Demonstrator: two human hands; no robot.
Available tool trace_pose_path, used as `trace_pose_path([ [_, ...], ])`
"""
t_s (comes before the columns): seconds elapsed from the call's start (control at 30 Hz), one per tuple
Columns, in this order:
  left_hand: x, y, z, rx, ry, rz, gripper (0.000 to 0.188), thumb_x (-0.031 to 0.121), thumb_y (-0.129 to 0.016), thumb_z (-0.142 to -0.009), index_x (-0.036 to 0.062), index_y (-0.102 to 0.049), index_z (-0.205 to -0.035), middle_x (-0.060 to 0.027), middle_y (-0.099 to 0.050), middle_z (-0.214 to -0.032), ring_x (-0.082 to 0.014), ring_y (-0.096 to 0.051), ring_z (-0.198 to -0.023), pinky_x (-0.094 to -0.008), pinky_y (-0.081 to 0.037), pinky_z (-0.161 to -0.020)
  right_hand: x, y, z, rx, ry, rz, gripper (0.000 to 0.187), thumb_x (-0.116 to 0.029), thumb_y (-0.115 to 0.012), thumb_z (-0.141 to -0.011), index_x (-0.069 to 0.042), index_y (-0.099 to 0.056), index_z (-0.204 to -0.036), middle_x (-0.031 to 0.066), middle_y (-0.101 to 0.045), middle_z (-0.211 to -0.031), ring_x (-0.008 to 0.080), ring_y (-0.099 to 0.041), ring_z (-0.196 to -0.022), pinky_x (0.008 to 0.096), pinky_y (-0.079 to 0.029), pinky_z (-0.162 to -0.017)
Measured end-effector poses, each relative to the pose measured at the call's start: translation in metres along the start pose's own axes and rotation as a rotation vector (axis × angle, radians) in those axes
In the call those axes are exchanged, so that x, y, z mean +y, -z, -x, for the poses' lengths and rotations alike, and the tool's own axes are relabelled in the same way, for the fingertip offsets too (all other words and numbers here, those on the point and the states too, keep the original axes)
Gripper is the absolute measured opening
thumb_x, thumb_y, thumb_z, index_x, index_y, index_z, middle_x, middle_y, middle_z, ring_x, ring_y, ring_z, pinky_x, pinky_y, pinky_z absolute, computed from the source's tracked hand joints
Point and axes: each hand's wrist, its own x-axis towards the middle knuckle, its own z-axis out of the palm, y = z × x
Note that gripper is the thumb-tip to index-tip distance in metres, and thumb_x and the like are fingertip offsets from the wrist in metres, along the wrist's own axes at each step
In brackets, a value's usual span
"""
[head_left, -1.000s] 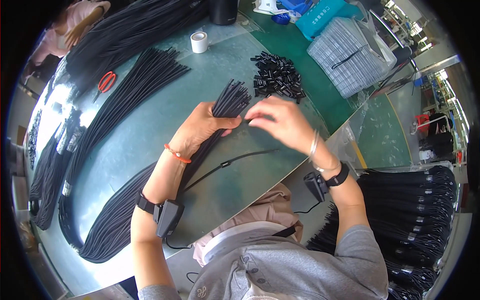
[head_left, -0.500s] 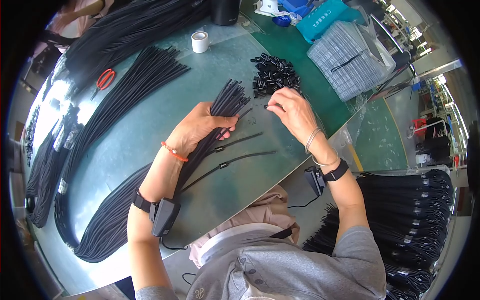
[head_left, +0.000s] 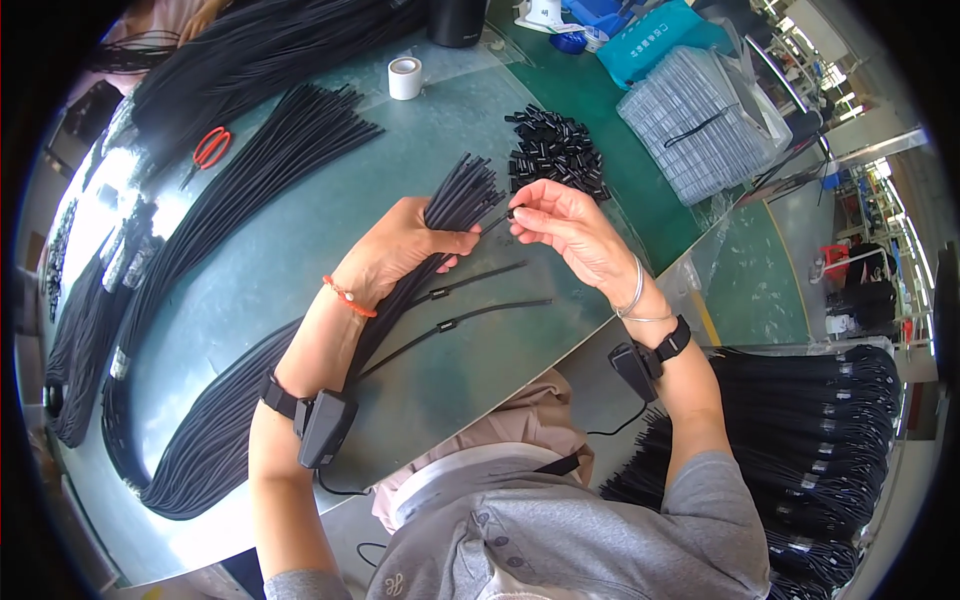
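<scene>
My left hand (head_left: 405, 245) is wrapped round a thick bundle of black cables (head_left: 465, 193) near its cut ends. One cable end sticks out from the bundle toward my right hand (head_left: 565, 228). Between the thumb and fingertips of that hand is a small black sleeve (head_left: 515, 212), right at the tip of this cable; whether the cable has entered it I cannot tell. Two single cables lie below the bundle, each carrying a black sleeve (head_left: 447, 325) partway along. Beyond my right hand is a heap of loose black sleeves (head_left: 555, 150).
A roll of white tape (head_left: 405, 78) and red-handled scissors (head_left: 212, 148) lie on the table. More cable bundles (head_left: 250, 170) stretch along the left. Clear plastic trays (head_left: 700, 125) are stacked at the far right; further cables (head_left: 800, 430) hang beside me. Another person's hand (head_left: 200, 20) shows top left.
My right hand has moved from beside the sleeve heap leftward and nearer, bringing the small sleeve to the protruding cable end. My left hand has stayed nearly still.
</scene>
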Motion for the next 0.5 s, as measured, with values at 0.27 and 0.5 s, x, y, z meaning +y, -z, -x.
trace_pose_path([
  [0.27,-0.004,0.001,-0.001,0.051,-0.028,-0.023,0.025,0.012,-0.076,-0.080,-0.0057,-0.065,-0.094,-0.0068,-0.066,-0.081,-0.0104,-0.056,-0.066,-0.0234,-0.045,-0.060,0.005,-0.043,0.018,-0.090,0.517,1.111,0.009,-0.014,-0.072,-0.083,-0.006,-0.067,-0.086,0.0052,-0.063,-0.081,0.0175,-0.061,-0.079,0.0295,-0.048,-0.072],
  [0.5,0.001,0.001,0.002,0.017,0.012,0.042,0.026,0.013,-0.075,-0.080,-0.0069,-0.064,-0.093,-0.0062,-0.065,-0.081,-0.0096,-0.056,-0.065,-0.0230,-0.046,-0.061,-0.003,0.008,-0.018,0.410,0.714,1.465,0.008,-0.011,-0.074,-0.078,-0.007,-0.068,-0.082,0.0079,-0.059,-0.074,0.0236,-0.059,-0.074,0.0334,-0.048,-0.066],
])
